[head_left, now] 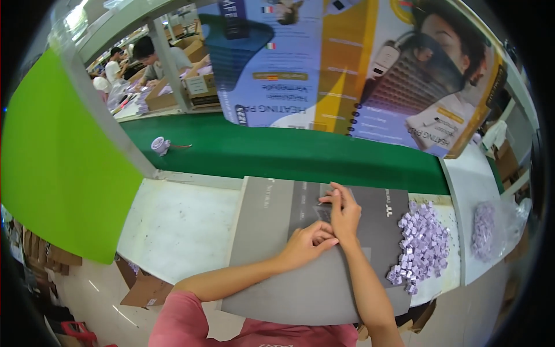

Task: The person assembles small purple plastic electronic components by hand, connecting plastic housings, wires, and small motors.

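Note:
A flat grey printed sheet point(277, 289) lies on the bench in front of me. Over its middle, my left hand point(309, 244) has its fingers curled in, and its fingertips and thumb touch the right wrist. What its fingers hold, if anything, is hidden. My right hand point(345, 215) is just beyond it, above a darker printed panel of the sheet. Its index finger points forward while the other fingers bend loosely apart, with nothing visible in them. To the right of the hands, a heap of small pale purple blocks point(425, 246) covers the sheet's edge and the white bench.
A green conveyor belt point(231, 151) crosses behind the bench, with a purple-white roll point(160, 146) on it. Large printed packaging sheets point(341, 87) hang overhead. A lime-green panel point(63, 156) stands left. A clear bag of purple pieces point(484, 231) lies right. People work beyond the belt.

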### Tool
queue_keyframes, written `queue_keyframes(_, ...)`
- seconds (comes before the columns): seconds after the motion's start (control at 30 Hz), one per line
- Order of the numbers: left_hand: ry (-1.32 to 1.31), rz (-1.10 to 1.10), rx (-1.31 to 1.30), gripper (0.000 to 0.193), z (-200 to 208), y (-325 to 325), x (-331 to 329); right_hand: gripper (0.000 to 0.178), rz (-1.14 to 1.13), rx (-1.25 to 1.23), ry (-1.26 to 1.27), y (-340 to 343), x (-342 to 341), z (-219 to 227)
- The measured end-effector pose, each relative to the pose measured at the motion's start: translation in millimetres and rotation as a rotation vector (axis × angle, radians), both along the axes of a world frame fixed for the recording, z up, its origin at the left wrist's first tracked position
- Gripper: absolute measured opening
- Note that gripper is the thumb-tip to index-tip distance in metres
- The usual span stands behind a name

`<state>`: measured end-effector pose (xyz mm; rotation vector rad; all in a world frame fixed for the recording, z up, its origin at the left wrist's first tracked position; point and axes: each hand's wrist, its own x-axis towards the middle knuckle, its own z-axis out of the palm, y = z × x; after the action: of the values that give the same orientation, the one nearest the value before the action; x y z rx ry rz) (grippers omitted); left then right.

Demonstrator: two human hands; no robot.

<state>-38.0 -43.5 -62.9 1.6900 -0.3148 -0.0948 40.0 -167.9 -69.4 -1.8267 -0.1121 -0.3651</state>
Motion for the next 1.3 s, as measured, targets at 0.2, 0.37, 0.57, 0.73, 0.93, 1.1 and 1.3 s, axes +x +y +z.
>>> queue_keyframes(0.2, 0.067, -0.193, -0.089, 0.042, -8.3, 9.4, 11.4, 0.035, 0.043, 0.061, 0.056, -3.4, -4.0, 5.5)
queue_keyframes(0.37, -0.212, -0.193, 0.261, 0.041, -25.5, 2.0, 5.1, 0.030, 0.049, 0.060, 0.021, -4.1, -3.3, 10.7)
queue_keyframes(0.57, -0.238, -0.113, 0.200, 0.048, -15.8, -3.3, -3.8, 0.035, 0.059, 0.206, 0.065, -11.5, 4.5, 7.3)
queue_keyframes(0.73, -0.170, -0.226, 0.263, 0.053, -13.9, 5.6, 1.2, 0.043, 0.019, 0.219, 0.023, -3.7, -4.4, 18.1)
queue_keyframes(0.93, -0.516, -0.203, 0.351, 0.070, -28.2, -5.9, -7.6, 0.048, 0.011, 0.219, 0.072, -11.5, 5.6, 9.5)
queue_keyframes(1.1, -0.432, -0.065, 0.404, 0.076, -7.6, -2.1, -11.9, 0.053, 0.027, 0.352, 0.161, -11.3, 6.0, 5.8)
queue_keyframes(1.3, -0.428, -0.145, 0.262, 0.093, -1.9, 0.2, -11.2, 0.059, 0.095, 0.278, 0.140, -9.0, -1.9, 5.9)
